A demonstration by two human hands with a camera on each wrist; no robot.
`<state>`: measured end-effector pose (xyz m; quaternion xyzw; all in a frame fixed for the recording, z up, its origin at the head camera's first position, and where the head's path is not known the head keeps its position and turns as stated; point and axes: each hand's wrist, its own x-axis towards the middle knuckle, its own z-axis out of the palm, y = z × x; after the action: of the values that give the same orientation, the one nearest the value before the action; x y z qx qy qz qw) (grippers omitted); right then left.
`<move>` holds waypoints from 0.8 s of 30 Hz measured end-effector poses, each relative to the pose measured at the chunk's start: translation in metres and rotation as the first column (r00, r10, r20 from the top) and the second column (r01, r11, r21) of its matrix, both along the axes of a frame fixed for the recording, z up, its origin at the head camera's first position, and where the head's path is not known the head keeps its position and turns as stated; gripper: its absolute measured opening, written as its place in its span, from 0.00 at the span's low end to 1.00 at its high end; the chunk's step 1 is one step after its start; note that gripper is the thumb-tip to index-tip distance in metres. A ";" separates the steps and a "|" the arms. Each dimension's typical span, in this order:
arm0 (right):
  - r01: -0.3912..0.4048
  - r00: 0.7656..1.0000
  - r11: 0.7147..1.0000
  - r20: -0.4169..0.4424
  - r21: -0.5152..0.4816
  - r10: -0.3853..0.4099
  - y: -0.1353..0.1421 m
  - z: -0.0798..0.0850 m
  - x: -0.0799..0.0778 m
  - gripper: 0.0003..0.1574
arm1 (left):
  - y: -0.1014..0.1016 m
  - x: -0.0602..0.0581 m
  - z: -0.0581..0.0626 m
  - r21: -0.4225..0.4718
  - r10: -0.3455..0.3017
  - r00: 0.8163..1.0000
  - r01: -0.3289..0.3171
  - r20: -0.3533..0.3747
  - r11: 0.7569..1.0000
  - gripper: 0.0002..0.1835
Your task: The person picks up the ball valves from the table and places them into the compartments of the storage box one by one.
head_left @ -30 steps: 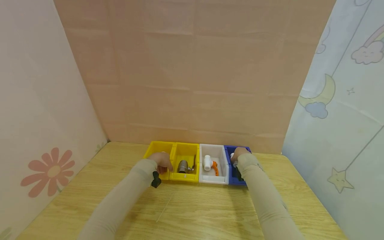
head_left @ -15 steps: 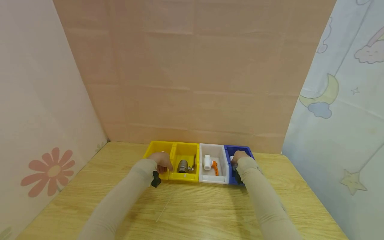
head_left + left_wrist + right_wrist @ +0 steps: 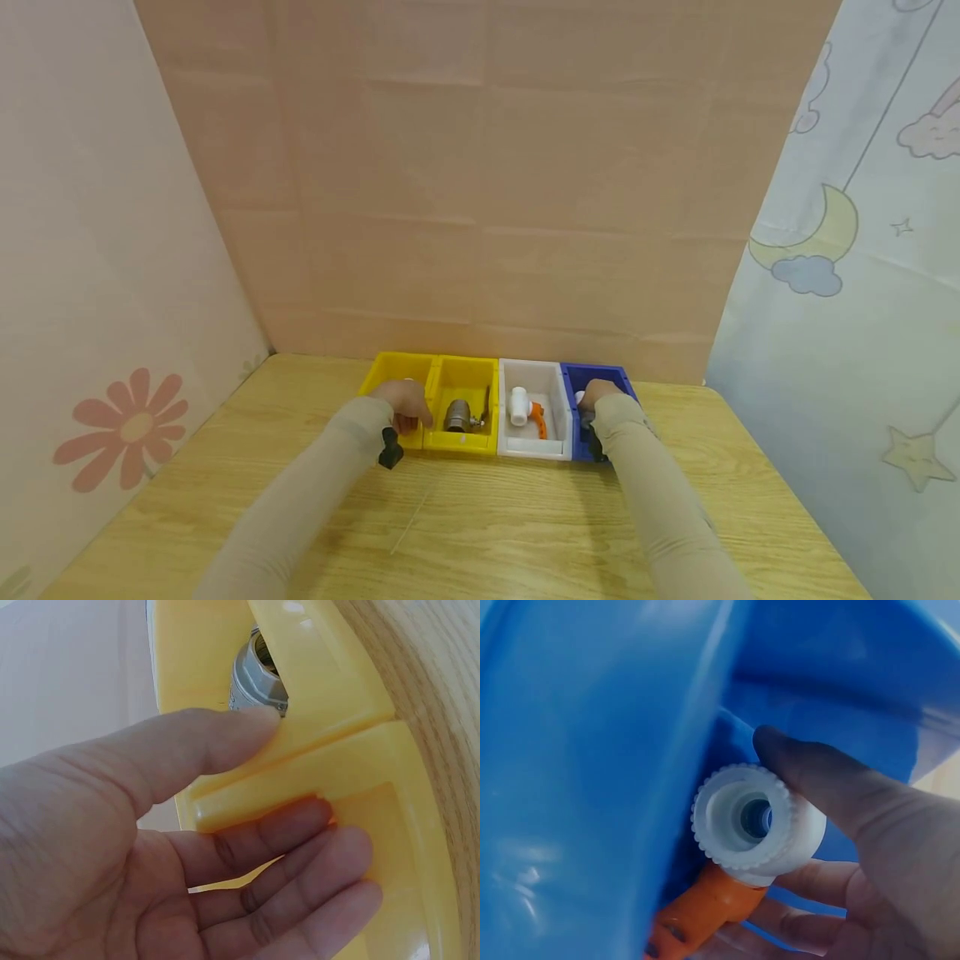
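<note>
My left hand (image 3: 405, 402) reaches into the far-left yellow bin (image 3: 390, 363). In the left wrist view its thumb (image 3: 232, 739) lies over the wall between the two yellow bins, with the loosely bent fingers (image 3: 322, 885) inside; I see nothing held there. A metal ball valve (image 3: 457, 416) with a dark lever lies in the second yellow bin (image 3: 480, 363). In the blue bin (image 3: 594, 369), my right hand (image 3: 602, 392) holds a white plastic ball valve (image 3: 806, 832) with an orange handle (image 3: 716, 904), thumb above it and fingers around its lower side.
Between the yellow and blue bins stands a white bin (image 3: 534, 448), holding another white plastic valve (image 3: 519, 408) with an orange handle. All the bins sit in a row near the back of the wooden table (image 3: 480, 533), before a beige backdrop (image 3: 480, 208).
My right hand has come slightly down and nearer inside the blue bin. The left hand stays where it was. The patterned sheet at the right has shifted rightward.
</note>
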<state>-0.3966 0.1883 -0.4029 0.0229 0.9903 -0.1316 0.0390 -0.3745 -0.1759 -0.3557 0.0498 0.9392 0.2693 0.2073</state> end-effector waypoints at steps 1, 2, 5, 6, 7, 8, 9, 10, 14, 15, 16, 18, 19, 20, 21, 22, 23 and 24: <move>0.000 1.000 1.000 0.002 -0.005 0.000 0.001 0.000 0.000 0.17 | 0.000 -0.001 -0.001 0.005 0.007 1.000 -0.007 0.002 1.000 0.09; 0.001 1.000 1.000 0.003 -0.009 -0.001 0.001 0.000 0.000 0.17 | 0.000 -0.001 -0.001 0.007 0.009 1.000 -0.009 0.003 1.000 0.09; 0.005 1.000 1.000 0.017 -0.020 -0.005 0.003 -0.001 -0.001 0.18 | 0.000 -0.001 -0.001 -0.003 0.000 1.000 0.000 -0.003 1.000 0.09; 0.007 1.000 1.000 0.020 -0.021 -0.007 0.003 -0.002 -0.001 0.18 | 0.001 -0.001 0.000 -0.011 -0.007 1.000 0.007 -0.007 1.000 0.09; 0.008 1.000 1.000 0.022 -0.022 -0.008 0.004 -0.002 -0.002 0.17 | 0.001 -0.001 0.000 -0.014 -0.010 1.000 0.010 -0.008 1.000 0.10; 0.010 1.000 1.000 0.024 -0.025 -0.010 0.004 -0.003 -0.002 0.18 | 0.001 0.000 0.001 -0.018 -0.017 1.000 0.017 -0.010 1.000 0.10; 0.011 1.000 1.000 0.027 -0.028 -0.010 0.005 -0.004 -0.003 0.17 | 0.001 -0.001 0.001 -0.023 -0.021 1.000 0.021 -0.013 1.000 0.10; 0.014 1.000 0.999 0.028 -0.031 -0.013 0.005 -0.005 -0.004 0.18 | 0.001 -0.001 0.001 -0.028 -0.026 1.000 0.025 -0.015 0.999 0.10; 0.020 0.999 0.999 0.030 -0.043 -0.019 0.006 -0.008 -0.006 0.18 | 0.001 -0.001 0.001 -0.039 -0.032 0.999 0.031 -0.019 0.999 0.10; 0.021 0.999 0.999 0.030 -0.045 -0.020 0.007 -0.009 -0.007 0.18 | 0.001 -0.001 0.000 -0.042 -0.030 0.999 0.030 -0.018 0.999 0.10; 0.026 0.999 0.998 0.032 -0.050 -0.025 0.007 -0.009 -0.007 0.18 | 0.001 -0.001 0.000 -0.044 -0.027 0.999 0.026 -0.018 0.999 0.10; 0.034 0.999 0.998 0.039 -0.060 -0.032 0.007 -0.010 -0.008 0.18 | 0.001 -0.001 0.000 -0.051 -0.022 1.000 0.021 -0.019 0.998 0.10; 0.037 0.999 0.997 0.041 -0.064 -0.035 0.007 -0.010 -0.008 0.18 | 0.001 -0.002 -0.001 -0.053 -0.017 1.000 0.016 -0.018 0.998 0.10; 0.037 0.999 0.997 0.042 -0.063 -0.034 0.007 -0.010 -0.008 0.18 | 0.002 -0.002 -0.001 -0.053 -0.015 1.000 0.014 -0.018 0.998 0.10; 0.038 0.998 0.997 0.045 -0.061 -0.035 0.006 -0.009 -0.008 0.17 | 0.002 -0.002 -0.001 -0.051 -0.012 1.000 0.011 -0.019 0.999 0.10; 0.040 0.998 0.997 0.048 -0.062 -0.037 0.006 -0.009 -0.007 0.17 | 0.002 -0.003 -0.002 -0.049 -0.012 1.000 0.011 -0.020 0.999 0.10; 0.037 0.998 0.997 0.049 -0.063 -0.034 0.006 -0.008 -0.007 0.16 | 0.002 -0.003 -0.002 -0.047 -0.013 1.000 0.012 -0.021 0.999 0.10; 0.038 0.998 0.997 0.053 -0.061 -0.034 0.005 -0.007 -0.006 0.16 | 0.002 -0.003 -0.002 -0.042 -0.013 1.000 0.012 -0.021 0.999 0.10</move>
<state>-0.4030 0.1935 -0.4102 0.0428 0.9838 -0.1624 0.0632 -0.3777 -0.1744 -0.3574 0.0539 0.9464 0.2477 0.2002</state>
